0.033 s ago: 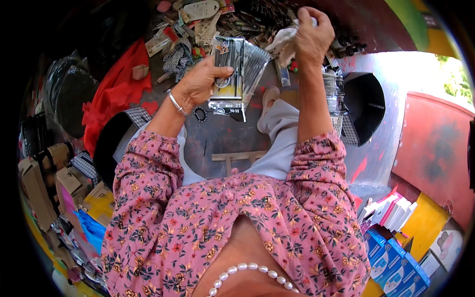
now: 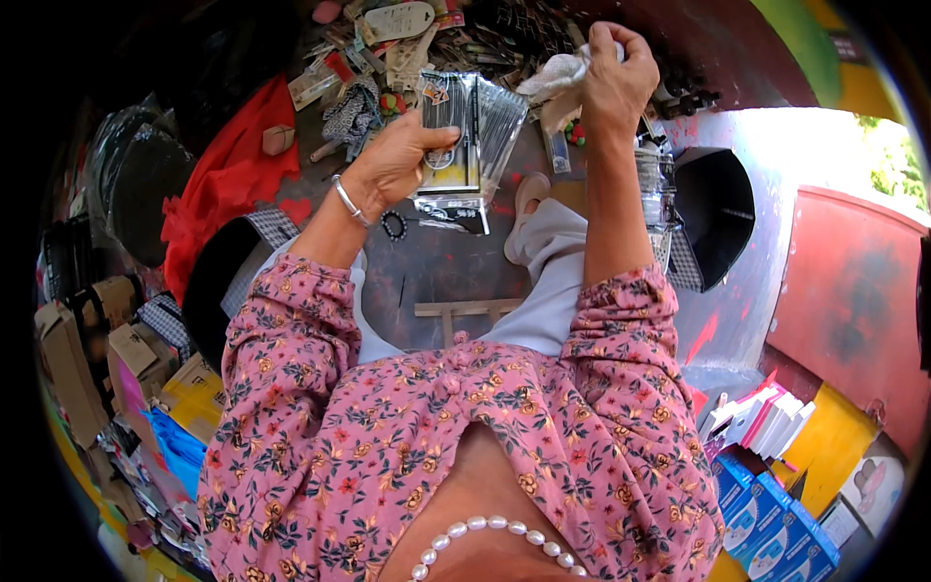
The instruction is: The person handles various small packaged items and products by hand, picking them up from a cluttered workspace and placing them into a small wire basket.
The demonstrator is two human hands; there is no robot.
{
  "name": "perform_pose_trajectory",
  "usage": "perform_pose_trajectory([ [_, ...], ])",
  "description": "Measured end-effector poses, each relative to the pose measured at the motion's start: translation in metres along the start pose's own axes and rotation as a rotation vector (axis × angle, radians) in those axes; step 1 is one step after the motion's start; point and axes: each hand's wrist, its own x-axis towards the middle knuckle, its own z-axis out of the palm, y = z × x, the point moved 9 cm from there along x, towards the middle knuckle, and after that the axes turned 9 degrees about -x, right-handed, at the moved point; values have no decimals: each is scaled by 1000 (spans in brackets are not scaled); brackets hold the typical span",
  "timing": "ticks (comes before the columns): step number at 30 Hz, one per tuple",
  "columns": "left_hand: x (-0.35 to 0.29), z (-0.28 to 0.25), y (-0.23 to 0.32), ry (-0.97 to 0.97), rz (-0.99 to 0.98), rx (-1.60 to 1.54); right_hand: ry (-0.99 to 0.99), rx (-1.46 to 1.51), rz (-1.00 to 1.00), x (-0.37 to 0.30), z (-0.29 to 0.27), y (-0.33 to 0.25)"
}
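Observation:
My left hand [image 2: 393, 160] is closed round several flat clear packets [image 2: 499, 121], its thumb lying across the front one. Slim dark sticks show through the plastic; their exact kind I cannot make out. The packets fan out to the right, and a black-and-white printed end hangs below them. Up and to the right, my right hand [image 2: 618, 87] pinches a crumpled white cloth [image 2: 558, 78], which hangs off to the left, near the packets' upper edge. Its fingertips are partly hidden behind the hand.
A heap of small packaged goods [image 2: 427, 48] lies beyond my hands, beside red cloth [image 2: 233, 175] on the left. A black bead bracelet [image 2: 394, 225] rests on the dark surface. Dark checked-edged containers [image 2: 716, 209] flank my legs. Blue boxes [image 2: 776, 519] stand lower right, cardboard boxes [image 2: 73, 373] lower left.
My right hand and the cloth have shifted very slightly down. The hanging printed end of the packets has tilted a little; my left hand keeps its grip.

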Motion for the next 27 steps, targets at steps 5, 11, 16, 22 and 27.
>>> perform_pose_trajectory([
  [5,7,3,-2,-176,-54,-343,-287,1,-132,-61,65,-44],
  [11,12,-24,27,-130,49,-445,-704,-172,-649,-142,106,-90],
  [16,4,-64,40,251,-6,-379,-1081,281,-344,-142,94,-87],
  [22,3,-34,57,-14,208,-450,-564,364,567,-67,56,32],
  [27,5,-3,42,-106,117,-371,-957,320,456,-105,102,15],
])
